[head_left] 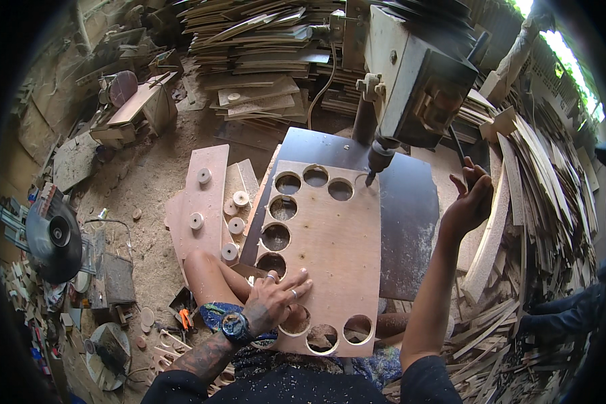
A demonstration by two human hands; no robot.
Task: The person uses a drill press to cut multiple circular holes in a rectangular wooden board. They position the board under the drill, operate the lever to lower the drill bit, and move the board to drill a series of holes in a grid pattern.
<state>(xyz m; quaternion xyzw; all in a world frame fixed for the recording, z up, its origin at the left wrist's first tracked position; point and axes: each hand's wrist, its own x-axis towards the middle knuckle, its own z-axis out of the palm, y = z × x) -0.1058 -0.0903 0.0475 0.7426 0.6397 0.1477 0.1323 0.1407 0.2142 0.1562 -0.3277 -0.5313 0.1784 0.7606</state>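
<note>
Sawdust-strewn workshop: left hand (pixel 273 296) lay flat, open, on holed plywood sheet (pixel 330 249); right hand (pixel 470 202) gripped drill-press lever (pixel 466 168). Unclamped sheet risked spinning under hole saw (pixel 370 176).

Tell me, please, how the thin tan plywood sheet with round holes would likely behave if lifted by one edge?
The thin tan plywood sheet with round holes would probably flex a little, being thin and wide. It looks light for its size, with many discs cut away. The narrow strips between holes seem likely to crack; the left hand lies flat on it.

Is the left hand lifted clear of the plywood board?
No, the left hand lies flat on the plywood board, fingers spread beside a cut hole.
</note>
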